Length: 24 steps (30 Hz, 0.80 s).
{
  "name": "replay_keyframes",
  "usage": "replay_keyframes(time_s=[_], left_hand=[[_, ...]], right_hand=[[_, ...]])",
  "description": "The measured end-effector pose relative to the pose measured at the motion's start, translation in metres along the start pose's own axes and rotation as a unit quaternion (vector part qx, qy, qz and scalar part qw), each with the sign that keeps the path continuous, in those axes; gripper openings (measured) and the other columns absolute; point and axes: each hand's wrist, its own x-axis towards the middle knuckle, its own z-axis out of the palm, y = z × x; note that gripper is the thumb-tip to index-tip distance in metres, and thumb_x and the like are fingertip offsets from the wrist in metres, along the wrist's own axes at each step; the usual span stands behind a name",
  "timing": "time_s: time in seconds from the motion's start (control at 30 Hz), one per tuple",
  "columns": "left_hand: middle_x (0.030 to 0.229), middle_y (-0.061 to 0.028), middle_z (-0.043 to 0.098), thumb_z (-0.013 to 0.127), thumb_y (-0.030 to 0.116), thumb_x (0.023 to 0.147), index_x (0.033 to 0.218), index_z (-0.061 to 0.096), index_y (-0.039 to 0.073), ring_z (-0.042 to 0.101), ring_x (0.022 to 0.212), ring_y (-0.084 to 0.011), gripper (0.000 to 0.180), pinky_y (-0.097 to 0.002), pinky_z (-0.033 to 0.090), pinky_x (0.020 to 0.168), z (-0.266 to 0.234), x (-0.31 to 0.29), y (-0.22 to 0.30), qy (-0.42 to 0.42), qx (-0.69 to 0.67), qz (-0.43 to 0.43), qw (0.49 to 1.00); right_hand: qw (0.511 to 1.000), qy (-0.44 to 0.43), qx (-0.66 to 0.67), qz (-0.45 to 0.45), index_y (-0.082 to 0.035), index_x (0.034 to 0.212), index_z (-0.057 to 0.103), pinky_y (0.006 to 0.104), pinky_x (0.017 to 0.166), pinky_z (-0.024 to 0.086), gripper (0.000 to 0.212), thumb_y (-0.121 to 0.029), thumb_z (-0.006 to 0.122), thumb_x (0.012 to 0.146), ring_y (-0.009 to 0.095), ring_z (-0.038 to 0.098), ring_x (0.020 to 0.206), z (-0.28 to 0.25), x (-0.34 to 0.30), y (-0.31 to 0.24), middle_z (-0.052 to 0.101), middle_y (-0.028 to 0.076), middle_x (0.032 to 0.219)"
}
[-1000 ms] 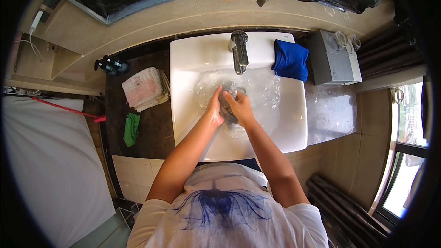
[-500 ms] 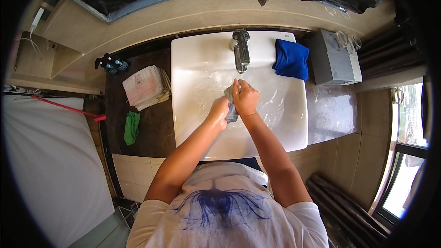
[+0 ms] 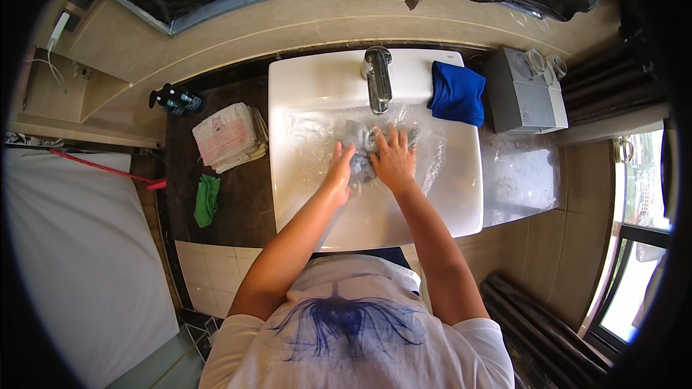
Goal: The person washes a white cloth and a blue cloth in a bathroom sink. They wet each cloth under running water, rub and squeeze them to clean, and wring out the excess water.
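A wet grey cloth (image 3: pixel 358 135) lies loosely spread in the water of a white washbasin (image 3: pixel 317 222), just in front of the chrome faucet (image 3: pixel 378 83). Over its right part rests my right hand (image 3: pixel 395 160), fingers spread and stretched toward the faucet. My left hand (image 3: pixel 340 173) is held on edge at the cloth's left side, its fingers extended and the thumb apart, gripping nothing. Part of the cloth is hidden under my right hand. Ripples and bright reflections run through the water around both hands.
A folded blue cloth (image 3: pixel 457 94) hangs over the basin's back right corner, beside a grey box (image 3: pixel 526 94). On the dark counter at left are folded towels (image 3: pixel 229 137), a green cloth (image 3: pixel 207 200) and dark pump bottles (image 3: pixel 176 101).
Both hands have let go of the bunched grey cloth, which has spread out in the water. My fingers have opened, and the right hand now lies flat over it.
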Motion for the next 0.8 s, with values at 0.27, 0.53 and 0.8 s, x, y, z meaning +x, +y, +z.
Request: replay_keyframes(time_s=[0.27,0.53,0.8], left_hand=[[0.122,-0.0095,0.049,0.031,0.054,0.090,0.126,0.041,0.015,0.047,0.110,-0.0266,0.054,-0.0509,0.037,0.090,0.010,0.035,-0.011,-0.094,-0.252,-0.007,0.963],[0.084,-0.0038,0.053,0.043,0.046,0.088,0.103,0.049,0.011,0.053,0.076,-0.0167,0.039,-0.0292,0.043,0.065,-0.011,0.038,-0.033,-0.204,-0.023,0.264,0.943],[0.097,-0.0042,0.060,0.049,0.034,0.089,0.106,0.055,0.007,0.058,0.084,-0.0148,0.032,-0.0300,0.049,0.068,0.017,-0.017,-0.001,-0.066,-0.098,0.041,0.992]], right_hand=[[0.911,0.058,0.403,0.064,-0.002,0.081,0.057,0.0377,0.052,0.043,0.017,-0.019,0.058,0.079,0.035,0.054,0.055,-0.004,0.001,-0.030,0.053,0.016,0.057],[0.856,0.117,0.499,-0.073,0.000,0.070,0.055,0.0340,0.043,0.036,0.023,-0.021,0.061,0.080,0.030,0.050,0.044,-0.061,-0.020,-0.082,0.051,0.015,0.050],[0.956,0.212,0.190,0.074,-0.008,0.064,0.045,0.0416,0.044,0.041,0.029,-0.025,0.052,0.087,0.035,0.053,0.048,-0.030,0.014,-0.037,0.055,0.013,0.058]])
